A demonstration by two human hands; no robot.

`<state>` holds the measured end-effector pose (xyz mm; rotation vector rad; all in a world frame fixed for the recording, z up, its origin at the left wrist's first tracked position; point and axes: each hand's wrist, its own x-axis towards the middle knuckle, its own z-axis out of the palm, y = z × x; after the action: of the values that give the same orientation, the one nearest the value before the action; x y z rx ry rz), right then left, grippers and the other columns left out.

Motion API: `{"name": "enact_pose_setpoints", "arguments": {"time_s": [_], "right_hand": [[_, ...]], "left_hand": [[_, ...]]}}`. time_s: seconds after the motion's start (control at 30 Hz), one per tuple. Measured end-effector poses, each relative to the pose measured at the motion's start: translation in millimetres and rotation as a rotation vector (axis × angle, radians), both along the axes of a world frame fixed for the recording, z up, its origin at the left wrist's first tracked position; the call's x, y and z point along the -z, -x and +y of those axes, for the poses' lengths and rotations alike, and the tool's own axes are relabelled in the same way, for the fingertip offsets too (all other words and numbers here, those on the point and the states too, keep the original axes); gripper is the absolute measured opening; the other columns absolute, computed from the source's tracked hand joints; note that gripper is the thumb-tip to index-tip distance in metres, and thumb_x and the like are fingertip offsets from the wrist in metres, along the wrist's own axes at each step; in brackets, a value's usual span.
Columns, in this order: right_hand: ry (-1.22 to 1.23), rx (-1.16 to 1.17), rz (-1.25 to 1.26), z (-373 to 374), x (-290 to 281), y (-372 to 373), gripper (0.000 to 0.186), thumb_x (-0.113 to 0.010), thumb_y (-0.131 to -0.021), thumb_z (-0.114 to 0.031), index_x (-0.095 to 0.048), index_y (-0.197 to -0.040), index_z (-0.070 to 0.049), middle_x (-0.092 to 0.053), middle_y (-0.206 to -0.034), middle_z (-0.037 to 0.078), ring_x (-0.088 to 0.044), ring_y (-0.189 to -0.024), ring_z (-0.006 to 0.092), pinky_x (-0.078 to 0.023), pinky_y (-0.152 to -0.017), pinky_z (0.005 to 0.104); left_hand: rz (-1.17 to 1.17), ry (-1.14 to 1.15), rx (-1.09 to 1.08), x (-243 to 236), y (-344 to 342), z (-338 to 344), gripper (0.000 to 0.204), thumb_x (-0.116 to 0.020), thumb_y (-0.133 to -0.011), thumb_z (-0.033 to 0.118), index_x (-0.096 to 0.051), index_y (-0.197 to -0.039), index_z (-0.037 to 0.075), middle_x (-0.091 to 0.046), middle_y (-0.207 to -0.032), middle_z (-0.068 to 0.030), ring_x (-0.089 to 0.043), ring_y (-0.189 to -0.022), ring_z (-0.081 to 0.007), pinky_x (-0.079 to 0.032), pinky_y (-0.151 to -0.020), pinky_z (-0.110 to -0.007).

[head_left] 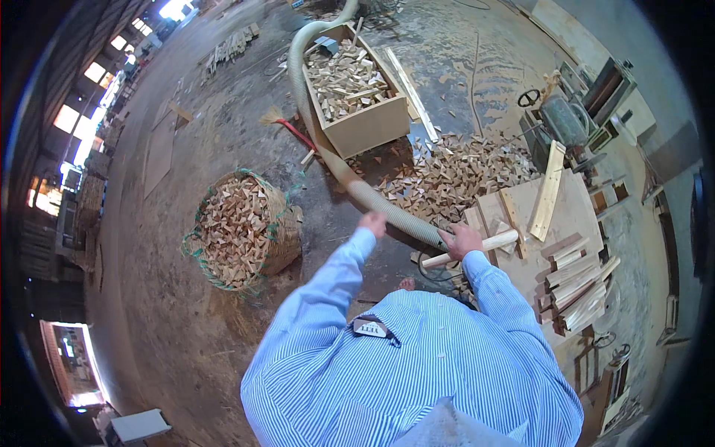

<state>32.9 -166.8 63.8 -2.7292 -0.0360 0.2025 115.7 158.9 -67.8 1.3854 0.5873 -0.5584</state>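
Note:
My left hand point(374, 223) is slightly blurred and looks closed, beside the ribbed pale hose point(372, 201); whether anything is in it is hidden. Over by the hose's near end, my right hand point(463, 240) has bent fingers reaching down, and what they grip does not show. A pale wooden stick point(500, 240) runs across under that hand, sticking out on both sides. To its right lies a flat wooden board point(577, 205) carrying strips and a notched plank point(547, 191). Small angular wood offcuts point(454, 179) are heaped on the floor just beyond my hands.
A wicker basket point(287, 231) full of offcuts stands at left. Farther ahead, a wooden box point(369, 128) holds more offcuts, with the hose curving along its left side. A red-handled brush point(296, 134) lies near it. Machinery point(566, 115) with a handwheel stands at the right.

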Motion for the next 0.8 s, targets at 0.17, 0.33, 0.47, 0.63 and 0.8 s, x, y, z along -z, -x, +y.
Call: {"name": "enact_pose_setpoints", "arguments": {"time_s": [0.17,0.33,0.47,0.63,0.8], "right_hand": [[-0.166,-0.040,-0.045,-10,13,3,0.047,-0.061,-0.094,-0.051,-0.073,-0.113,-0.009,-0.070,-0.110,0.014,-0.066,-0.104,0.0339,-0.053,-0.091,0.0450],[-0.416,0.150,-0.267,-55,22,17,0.042,-0.068,-0.093,-0.040,-0.070,-0.119,-0.007,-0.066,-0.114,0.018,-0.062,-0.110,0.0380,-0.051,-0.096,0.0457],[-0.290,0.458,-0.443,-159,16,50,0.036,-0.068,-0.090,-0.033,-0.068,-0.113,-0.005,-0.064,-0.112,0.019,-0.060,-0.108,0.0389,-0.049,-0.097,0.0470],[0.168,0.868,-0.353,-275,1,76,0.047,-0.069,-0.088,-0.034,-0.062,-0.122,-0.002,-0.063,-0.115,0.022,-0.059,-0.110,0.0410,-0.047,-0.098,0.0483],[0.262,1.033,-0.118,-336,-3,81,0.052,-0.067,-0.090,-0.033,-0.056,-0.132,-0.003,-0.063,-0.120,0.023,-0.059,-0.115,0.0400,-0.048,-0.099,0.0478]], "left_hand": [[0.013,-0.171,0.238,10,92,-39,0.044,-0.072,-0.094,0.038,-0.066,-0.122,0.005,-0.068,-0.092,-0.0061,-0.063,-0.068,-0.0138,-0.050,-0.054,-0.028],[-0.410,-0.365,0.363,-28,73,-75,0.034,-0.067,-0.099,0.035,-0.066,-0.110,0.003,-0.060,-0.077,0.0015,-0.052,-0.063,-0.0078,-0.046,-0.056,-0.026],[-0.381,-0.275,0.451,-57,69,-132,0.034,-0.063,-0.101,0.033,-0.067,-0.113,0.001,-0.061,-0.079,0.0024,-0.051,-0.066,-0.0049,-0.042,-0.057,-0.022],[-0.590,-0.437,0.845,-74,64,-218,0.048,-0.065,-0.099,0.035,-0.062,-0.127,-0.005,-0.070,-0.112,-0.0158,-0.066,-0.098,-0.0223,-0.053,-0.089,-0.035],[-0.594,-0.471,0.956,-76,71,-281,0.056,-0.063,-0.099,0.040,-0.059,-0.129,-0.007,-0.071,-0.109,-0.0207,-0.069,-0.099,-0.0275,-0.054,-0.088,-0.038]]}}
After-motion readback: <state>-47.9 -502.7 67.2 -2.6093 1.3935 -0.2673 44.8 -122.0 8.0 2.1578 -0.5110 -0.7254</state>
